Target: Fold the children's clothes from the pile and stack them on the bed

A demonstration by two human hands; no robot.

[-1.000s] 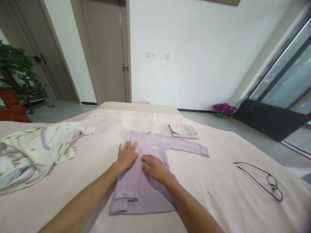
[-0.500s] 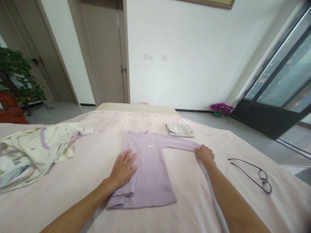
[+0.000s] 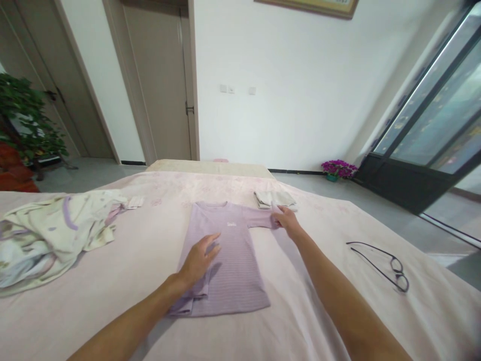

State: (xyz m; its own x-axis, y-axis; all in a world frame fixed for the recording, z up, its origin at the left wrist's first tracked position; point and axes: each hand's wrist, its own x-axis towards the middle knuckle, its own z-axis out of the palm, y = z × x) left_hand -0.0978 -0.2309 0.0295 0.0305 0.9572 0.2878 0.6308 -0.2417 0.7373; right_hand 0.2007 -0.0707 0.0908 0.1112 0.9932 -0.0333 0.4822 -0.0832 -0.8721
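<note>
A light purple long-sleeved shirt (image 3: 236,265) lies on the pink bed cover, its neck pointing away from me. Its left side and left sleeve are folded inward over the body. My right hand (image 3: 286,220) is closed around the end of the other sleeve, which is lifted and drawn toward the shirt. Over the folded left part hovers my left hand (image 3: 199,258), fingers apart and holding nothing. Just beyond my right hand is a folded beige garment (image 3: 278,198), partly hidden by the hand.
A crumpled heap of cream-coloured clothing (image 3: 56,235) lies at the left. Black-framed glasses (image 3: 391,268) rest at the right on the pink bed cover (image 3: 311,321). Beyond stand a door (image 3: 160,85), a leafy plant (image 3: 26,120) and purple flowers (image 3: 339,168).
My right hand has brought the sleeve end up and leftward, toward the shirt's body. My left hand has risen off the folded part, where it was lying flat.
</note>
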